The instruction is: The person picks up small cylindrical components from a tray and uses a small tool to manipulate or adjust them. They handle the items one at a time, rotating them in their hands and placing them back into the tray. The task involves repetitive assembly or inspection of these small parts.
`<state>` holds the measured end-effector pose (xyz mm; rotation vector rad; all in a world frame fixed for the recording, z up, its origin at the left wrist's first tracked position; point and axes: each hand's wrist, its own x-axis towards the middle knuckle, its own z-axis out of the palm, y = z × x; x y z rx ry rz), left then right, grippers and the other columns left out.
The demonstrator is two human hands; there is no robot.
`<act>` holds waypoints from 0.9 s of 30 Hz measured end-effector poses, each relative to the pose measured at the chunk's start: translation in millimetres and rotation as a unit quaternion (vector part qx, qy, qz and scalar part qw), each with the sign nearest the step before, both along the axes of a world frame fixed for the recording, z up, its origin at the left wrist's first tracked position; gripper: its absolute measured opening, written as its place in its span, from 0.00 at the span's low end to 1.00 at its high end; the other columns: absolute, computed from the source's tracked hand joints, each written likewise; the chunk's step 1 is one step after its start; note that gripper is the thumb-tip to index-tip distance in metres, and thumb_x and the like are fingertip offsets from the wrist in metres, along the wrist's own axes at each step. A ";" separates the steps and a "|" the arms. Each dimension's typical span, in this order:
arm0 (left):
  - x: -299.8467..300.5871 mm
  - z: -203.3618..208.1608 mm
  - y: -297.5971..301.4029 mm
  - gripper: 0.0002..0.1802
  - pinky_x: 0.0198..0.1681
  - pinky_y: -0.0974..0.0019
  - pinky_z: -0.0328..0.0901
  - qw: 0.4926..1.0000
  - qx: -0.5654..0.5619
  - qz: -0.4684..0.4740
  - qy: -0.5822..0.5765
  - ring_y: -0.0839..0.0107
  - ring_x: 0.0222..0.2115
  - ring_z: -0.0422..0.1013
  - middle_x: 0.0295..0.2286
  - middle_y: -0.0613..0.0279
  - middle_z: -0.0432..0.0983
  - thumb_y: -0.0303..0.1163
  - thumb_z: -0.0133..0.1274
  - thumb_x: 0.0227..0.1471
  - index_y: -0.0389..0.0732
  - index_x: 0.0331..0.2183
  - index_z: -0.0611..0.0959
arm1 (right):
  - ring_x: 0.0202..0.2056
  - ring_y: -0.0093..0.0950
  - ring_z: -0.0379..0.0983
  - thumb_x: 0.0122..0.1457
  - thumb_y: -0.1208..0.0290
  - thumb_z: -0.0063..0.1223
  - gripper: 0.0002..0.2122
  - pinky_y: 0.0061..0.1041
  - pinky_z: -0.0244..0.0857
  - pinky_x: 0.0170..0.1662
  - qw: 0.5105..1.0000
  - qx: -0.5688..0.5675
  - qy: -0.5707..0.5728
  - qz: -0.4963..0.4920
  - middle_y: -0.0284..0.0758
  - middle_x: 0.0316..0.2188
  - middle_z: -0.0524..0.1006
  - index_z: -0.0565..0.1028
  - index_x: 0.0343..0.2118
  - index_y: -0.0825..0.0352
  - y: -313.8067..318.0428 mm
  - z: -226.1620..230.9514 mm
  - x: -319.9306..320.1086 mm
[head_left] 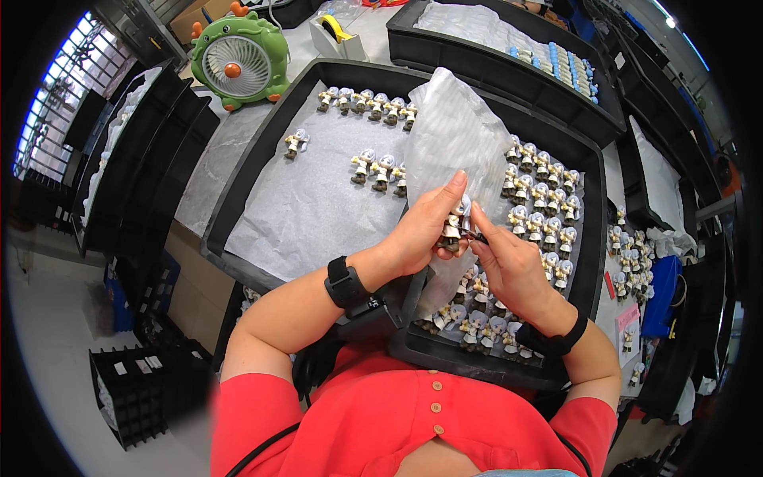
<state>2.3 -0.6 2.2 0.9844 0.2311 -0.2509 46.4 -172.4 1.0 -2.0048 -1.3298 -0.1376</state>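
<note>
Above the trays, my left hand (425,222) grips a small figurine (453,227) with pale hair, white clothing and dark brown legs. My right hand (513,266) comes in from the other side, its fingers pinched round a thin dark tool (476,235) whose tip meets the figurine's side; its exact kind is too small to tell. Behind both hands a sheet of white tissue paper (453,127) stands up, folded over the tray of figurines. Similar figurines (544,191) fill rows on the right, partly covered by that sheet and my right forearm.
On the left, a black tray (230,191) lined with paper holds a few rows of figurines (373,171). A green fan (238,63) and a tape dispenser (338,38) stand beyond it. Another black tray (509,79) lies at the back. Loose figurines (632,258) cluster on the right.
</note>
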 end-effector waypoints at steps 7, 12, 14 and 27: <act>-0.3 -0.8 1.2 0.29 0.10 0.78 0.51 1.000 0.005 -0.010 -0.008 0.78 0.13 0.66 0.17 0.66 0.70 0.59 0.37 0.56 0.42 0.28 0.75 | 0.24 0.38 0.73 0.52 0.80 0.53 0.25 0.30 0.67 0.25 1.000 0.001 0.003 -0.002 0.41 0.27 0.75 0.63 0.55 0.70 -0.2 1.0 -1.1; -0.5 1.8 -1.0 0.30 0.10 0.79 0.51 1.000 -0.006 -0.003 0.007 0.78 0.13 0.66 0.17 0.66 0.70 0.61 0.38 0.56 0.42 0.27 0.74 | 0.23 0.36 0.73 0.51 0.80 0.54 0.23 0.29 0.67 0.24 1.000 0.002 0.004 -0.008 0.40 0.26 0.75 0.66 0.53 0.70 -1.3 6.0 0.8; -0.2 2.4 -1.2 0.30 0.10 0.78 0.51 1.000 -0.012 0.000 0.013 0.78 0.14 0.67 0.17 0.66 0.70 0.61 0.38 0.56 0.42 0.27 0.74 | 0.23 0.35 0.73 0.51 0.80 0.54 0.22 0.28 0.66 0.24 1.000 0.020 0.007 -0.003 0.40 0.25 0.74 0.68 0.51 0.69 -2.3 9.2 1.5; -1.3 1.8 0.3 0.31 0.11 0.78 0.50 1.000 0.003 0.002 0.013 0.79 0.14 0.66 0.19 0.67 0.71 0.62 0.36 0.56 0.41 0.30 0.74 | 0.21 0.32 0.72 0.51 0.76 0.56 0.14 0.26 0.65 0.23 0.998 0.042 0.008 0.044 0.36 0.23 0.74 0.73 0.43 0.67 -6.7 18.7 0.7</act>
